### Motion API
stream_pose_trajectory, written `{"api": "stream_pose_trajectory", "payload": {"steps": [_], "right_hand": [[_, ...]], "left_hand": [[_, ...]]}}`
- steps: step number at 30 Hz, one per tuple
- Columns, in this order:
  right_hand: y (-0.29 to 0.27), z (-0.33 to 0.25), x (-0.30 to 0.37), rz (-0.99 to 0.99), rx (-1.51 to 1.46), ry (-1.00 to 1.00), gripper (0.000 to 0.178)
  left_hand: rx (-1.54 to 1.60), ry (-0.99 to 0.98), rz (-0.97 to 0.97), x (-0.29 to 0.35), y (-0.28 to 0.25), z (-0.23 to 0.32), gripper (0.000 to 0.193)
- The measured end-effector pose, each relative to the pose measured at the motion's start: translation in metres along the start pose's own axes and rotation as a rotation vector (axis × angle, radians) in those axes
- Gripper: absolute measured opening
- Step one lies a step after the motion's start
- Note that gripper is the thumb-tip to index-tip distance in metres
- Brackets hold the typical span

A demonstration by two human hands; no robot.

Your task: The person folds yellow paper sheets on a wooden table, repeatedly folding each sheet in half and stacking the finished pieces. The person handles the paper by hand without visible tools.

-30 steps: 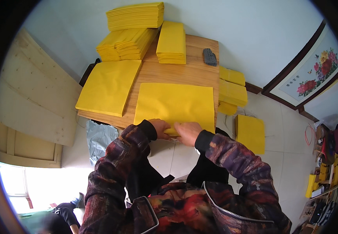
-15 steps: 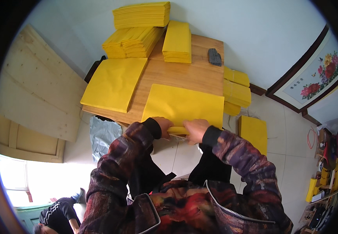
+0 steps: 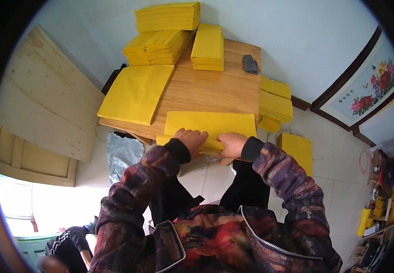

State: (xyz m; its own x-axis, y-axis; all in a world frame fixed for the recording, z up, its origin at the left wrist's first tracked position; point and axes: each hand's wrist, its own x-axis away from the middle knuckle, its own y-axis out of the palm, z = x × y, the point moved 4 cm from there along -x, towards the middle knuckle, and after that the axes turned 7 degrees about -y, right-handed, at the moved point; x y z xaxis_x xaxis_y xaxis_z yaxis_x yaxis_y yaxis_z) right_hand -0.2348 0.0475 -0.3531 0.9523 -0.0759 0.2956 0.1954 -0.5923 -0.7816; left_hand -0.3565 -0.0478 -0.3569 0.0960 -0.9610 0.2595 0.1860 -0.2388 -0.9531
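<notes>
- One yellow sheet (image 3: 210,122) lies at the near edge of the wooden table (image 3: 238,86), its long axis running left to right across the person's front
- Along its near side runs a narrow folded band (image 3: 213,147), roughly parallel to that axis; the flat part spreads beyond the fingers, away from the body
- Left hand (image 3: 190,141) and right hand (image 3: 233,144) are both on the band, neither clearly nearer, a short stretch of it showing between them
- Left fingers are bent and drawn together over the band, whose end juts out leftward; right fingers and thumb pinch it, their undersides hidden
- Farther left, a flat yellow pile (image 3: 135,93); beyond, a folded yellow stack (image 3: 207,48) and a grey object (image 3: 250,64)
- Below the table's left side, a grey plastic bag (image 3: 124,157)
</notes>
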Motion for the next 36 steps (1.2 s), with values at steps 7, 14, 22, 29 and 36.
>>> {"api": "stream_pose_trajectory", "payload": {"steps": [7,14,22,29,36], "right_hand": [[0.008,-0.028,0.021,0.071,0.347,-0.025,0.043],[0.014,-0.037,0.02,-0.277,-0.334,-0.072,0.062],[0.024,-0.063,0.035,0.104,0.286,-0.141,0.043],[0.04,-0.066,0.028,-0.169,-0.118,-0.201,0.048],[0.053,-0.066,0.025,-0.304,-0.452,-0.143,0.056]], "left_hand": [[0.196,-0.015,-0.244,0.019,0.001,-0.005,0.035],[-0.004,-0.046,-0.055,0.054,-0.012,0.005,0.044],[0.239,0.186,-0.373,0.068,-0.011,0.0,0.048],[0.114,0.086,-0.215,0.087,-0.012,0.016,0.046],[-0.002,0.065,-0.138,0.096,-0.011,0.011,0.041]]}}
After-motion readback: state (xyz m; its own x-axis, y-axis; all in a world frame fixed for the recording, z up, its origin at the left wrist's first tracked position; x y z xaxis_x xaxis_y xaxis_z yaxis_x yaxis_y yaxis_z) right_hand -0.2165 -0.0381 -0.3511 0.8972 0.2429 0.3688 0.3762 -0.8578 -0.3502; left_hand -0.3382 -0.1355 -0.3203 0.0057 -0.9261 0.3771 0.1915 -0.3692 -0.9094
